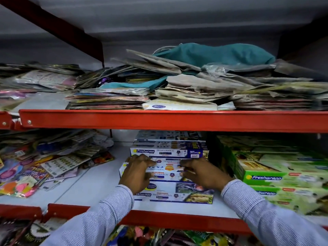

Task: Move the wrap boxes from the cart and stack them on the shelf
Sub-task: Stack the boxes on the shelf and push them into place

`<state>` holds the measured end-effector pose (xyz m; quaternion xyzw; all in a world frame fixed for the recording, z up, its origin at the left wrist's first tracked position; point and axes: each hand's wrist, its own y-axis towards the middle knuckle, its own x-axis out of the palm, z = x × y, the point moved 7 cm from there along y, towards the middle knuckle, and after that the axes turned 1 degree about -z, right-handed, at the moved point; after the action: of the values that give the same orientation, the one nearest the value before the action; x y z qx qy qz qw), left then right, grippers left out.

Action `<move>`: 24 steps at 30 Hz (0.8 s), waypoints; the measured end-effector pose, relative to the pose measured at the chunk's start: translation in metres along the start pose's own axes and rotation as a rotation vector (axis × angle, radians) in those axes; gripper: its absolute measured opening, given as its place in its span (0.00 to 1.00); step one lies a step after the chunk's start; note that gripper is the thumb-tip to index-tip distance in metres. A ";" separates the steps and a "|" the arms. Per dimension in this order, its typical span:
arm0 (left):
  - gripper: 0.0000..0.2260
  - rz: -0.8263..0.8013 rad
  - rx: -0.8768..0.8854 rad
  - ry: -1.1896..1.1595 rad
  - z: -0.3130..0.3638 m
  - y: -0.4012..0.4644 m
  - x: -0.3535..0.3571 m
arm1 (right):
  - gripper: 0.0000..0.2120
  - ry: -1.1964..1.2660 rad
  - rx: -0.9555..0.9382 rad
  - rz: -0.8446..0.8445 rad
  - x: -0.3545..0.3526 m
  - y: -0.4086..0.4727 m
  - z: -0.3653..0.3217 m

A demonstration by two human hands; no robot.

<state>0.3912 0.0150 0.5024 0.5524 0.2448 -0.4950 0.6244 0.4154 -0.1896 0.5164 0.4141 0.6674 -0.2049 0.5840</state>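
**Both hands laid on blue wrap boxes on the middle shelf**

The left hand [137, 172] and the right hand [202, 173] are shown reaching between two red rails onto the white shelf [92, 185], both arms in pale striped sleeves [99, 215]. Each hand is pressed palm-down on a blue-and-white wrap box [168, 168] lying in the middle of a row of such boxes. The fingers [149, 163] of both hands are curled over the box top and slightly spread; they rest on the carton rather than closing around it. In front of this box, a lower blue box [182, 194] lies flat near the shelf edge. Behind it, further blue Freshwrapp boxes [168, 150] are stacked toward the rear. To the right, just beside the right hand, green Freshwrapp boxes [276, 176] are piled. Loose colourful packets [40, 167] are scattered at the left. On the upper shelf, flat paper packs [186, 89] and a teal cloth [216, 55] are heaped.
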 end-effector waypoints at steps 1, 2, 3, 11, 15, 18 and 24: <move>0.19 0.012 0.020 0.001 0.000 0.000 0.003 | 0.22 -0.001 -0.005 0.030 0.002 -0.003 0.001; 0.19 0.016 0.034 -0.008 0.001 -0.002 0.006 | 0.22 0.003 -0.005 0.058 0.004 -0.006 0.001; 0.19 0.015 0.045 -0.022 0.001 -0.004 0.007 | 0.22 0.013 0.003 0.080 0.006 -0.009 0.003; 0.21 0.025 0.081 -0.042 0.002 -0.006 0.013 | 0.27 0.064 -0.008 0.100 0.013 -0.009 0.010; 0.21 0.005 0.085 -0.025 -0.001 -0.005 0.016 | 0.29 0.026 0.007 0.104 0.012 -0.010 0.010; 0.21 0.007 0.088 -0.019 -0.003 -0.004 0.020 | 0.29 0.023 0.010 0.094 0.012 -0.012 0.008; 0.24 0.000 0.095 0.252 0.002 -0.012 0.026 | 0.35 -0.116 0.011 0.045 0.018 -0.013 0.009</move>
<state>0.3905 0.0049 0.4756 0.6392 0.2973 -0.4329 0.5618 0.4112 -0.1978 0.4942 0.4198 0.6216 -0.2191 0.6240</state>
